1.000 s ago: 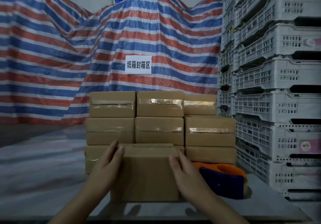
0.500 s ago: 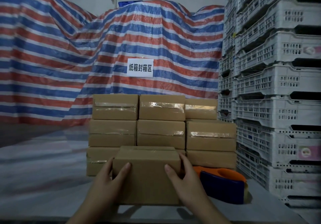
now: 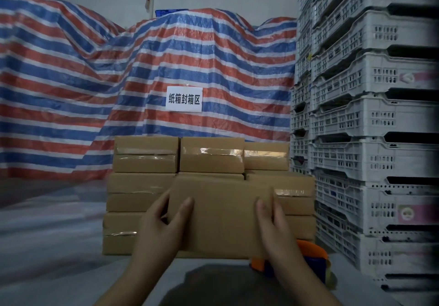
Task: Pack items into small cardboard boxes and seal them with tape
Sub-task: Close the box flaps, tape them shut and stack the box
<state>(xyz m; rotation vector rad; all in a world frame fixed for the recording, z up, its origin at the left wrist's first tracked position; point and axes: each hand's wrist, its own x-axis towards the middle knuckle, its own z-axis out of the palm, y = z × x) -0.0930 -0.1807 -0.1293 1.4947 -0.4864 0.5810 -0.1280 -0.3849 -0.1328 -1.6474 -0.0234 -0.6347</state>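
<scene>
Brown, plain and rectangular, the small cardboard box (image 3: 223,215) hangs clear of the grey desk (image 3: 59,258), its long axis running nine to three o'clock across the view. Both hands clasp it by its short ends: the left hand (image 3: 164,232) at nine o'clock, thumb laid on the near face and fingers (image 3: 164,201) wrapped behind the edge; the right hand (image 3: 275,229) at three o'clock in the mirror hold. Neither is nearer. At twelve o'clock, just beyond it, stands the stack of taped cardboard boxes (image 3: 147,161), likely where it goes. At five o'clock an orange-and-blue tape dispenser (image 3: 311,263) lies on the desk. Compared with a second ago, the box has risen off the desk and now covers the stack's middle rows, with a shadow beneath it.
</scene>
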